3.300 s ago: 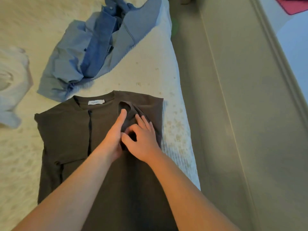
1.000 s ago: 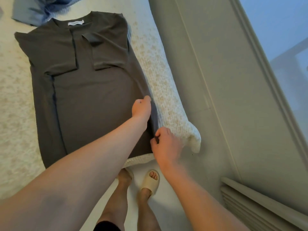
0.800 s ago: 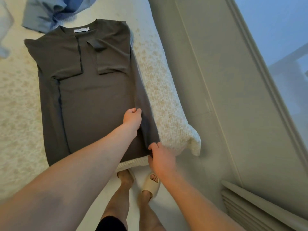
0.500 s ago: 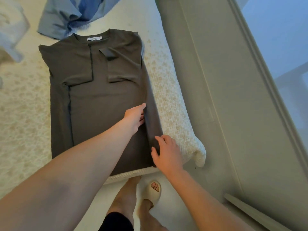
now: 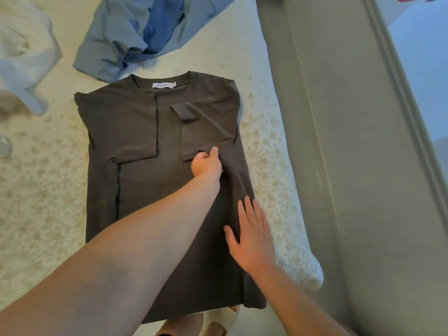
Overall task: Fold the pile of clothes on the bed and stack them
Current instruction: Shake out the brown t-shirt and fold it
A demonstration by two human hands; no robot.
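A dark grey-brown t-shirt (image 5: 145,180) lies flat on the bed, collar and white label away from me, both sleeves and sides folded inward. My left hand (image 5: 206,163) reaches across it and pinches the hem of the folded right sleeve, fingers curled. My right hand (image 5: 252,236) lies flat with straight fingers on the shirt's right folded edge, lower down. A crumpled blue shirt (image 5: 145,35) sits just beyond the collar. White clothing (image 5: 24,52) lies bunched at the far left.
The bed's cream patterned cover (image 5: 41,195) spreads left of the shirt. Its right edge (image 5: 291,214) drops to a narrow grey-green floor strip and wall (image 5: 351,166). My feet, one in a pale slide, show below the bed's corner (image 5: 218,328).
Both hands moved up the shirt's right side. My left hand went from the lower fold up to the sleeve hem; my right hand went from the bottom corner to lying flat on the side fold.
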